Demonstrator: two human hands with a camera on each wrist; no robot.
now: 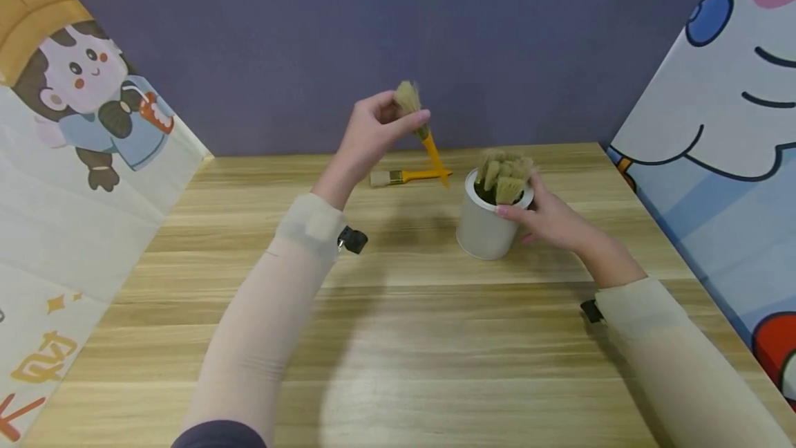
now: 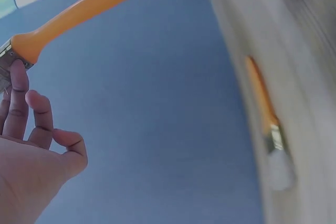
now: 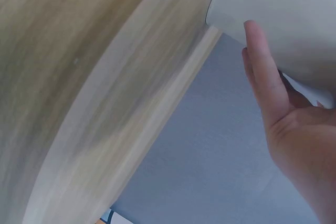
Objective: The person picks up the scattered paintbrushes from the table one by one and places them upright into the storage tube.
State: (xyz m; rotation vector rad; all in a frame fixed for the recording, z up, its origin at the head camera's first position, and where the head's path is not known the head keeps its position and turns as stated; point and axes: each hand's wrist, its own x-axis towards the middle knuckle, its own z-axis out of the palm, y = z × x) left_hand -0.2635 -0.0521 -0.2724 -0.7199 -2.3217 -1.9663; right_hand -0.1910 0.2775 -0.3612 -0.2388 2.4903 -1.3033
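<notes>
My left hand (image 1: 373,126) pinches a paintbrush (image 1: 432,147) near its metal band, above the back of the table. Its pale bristles point up and its orange handle slants down. In the left wrist view, fingertips (image 2: 19,72) touch the metal band of this brush (image 2: 79,14). My right hand (image 1: 550,216) grips the rim and side of a white can (image 1: 485,227) that stands upright on the table. Several brushes (image 1: 505,175) stand in the can with bristles up; their handles are hidden inside. In the right wrist view, the fingers (image 3: 265,72) lie along the can's side (image 3: 294,24).
Another orange-handled paintbrush (image 1: 413,176) lies flat near the table's back edge, left of the can. The wooden table (image 1: 435,337) meets a dark blue-grey wall (image 1: 323,40) behind. Cartoon-printed panels (image 1: 93,144) flank it on both sides.
</notes>
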